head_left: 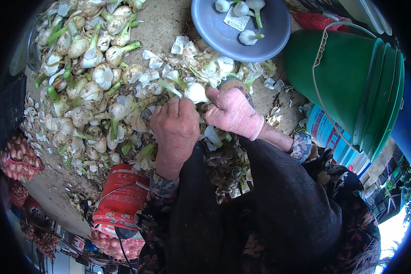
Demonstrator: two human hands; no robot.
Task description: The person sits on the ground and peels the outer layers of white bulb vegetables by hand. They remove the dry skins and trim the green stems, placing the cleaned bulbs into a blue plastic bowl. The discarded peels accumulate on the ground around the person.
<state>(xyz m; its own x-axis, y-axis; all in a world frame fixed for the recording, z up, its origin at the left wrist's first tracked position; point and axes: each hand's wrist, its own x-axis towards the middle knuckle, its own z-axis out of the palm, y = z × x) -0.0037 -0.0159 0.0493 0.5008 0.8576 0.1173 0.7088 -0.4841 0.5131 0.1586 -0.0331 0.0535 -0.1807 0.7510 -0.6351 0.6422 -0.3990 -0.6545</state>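
A white, peeled garlic bulb [196, 92] is held between my two hands, above a litter of papery skins [188, 61]. My left hand [175, 125], bare, has its fingers curled at the bulb's left side, beside a pale green strip of stalk or leaf [170, 88]. My right hand [233, 109] wears a pink knitted glove and grips the bulb's neck end on the right; its fingertips are partly hidden. A large heap of unpeeled garlic bulbs [90, 92] with cut green stalks lies to the left. Several clean bulbs [248, 37] rest in a grey-blue plastic basin [200, 25] beyond my hands.
Green plastic buckets [332, 78] lie tilted at the right, with a wire handle. A red bucket [123, 195] stands beside my left forearm. Red net sacks of garlic [19, 158] are at the far left. A shoe [238, 85] shows just behind my gloved hand.
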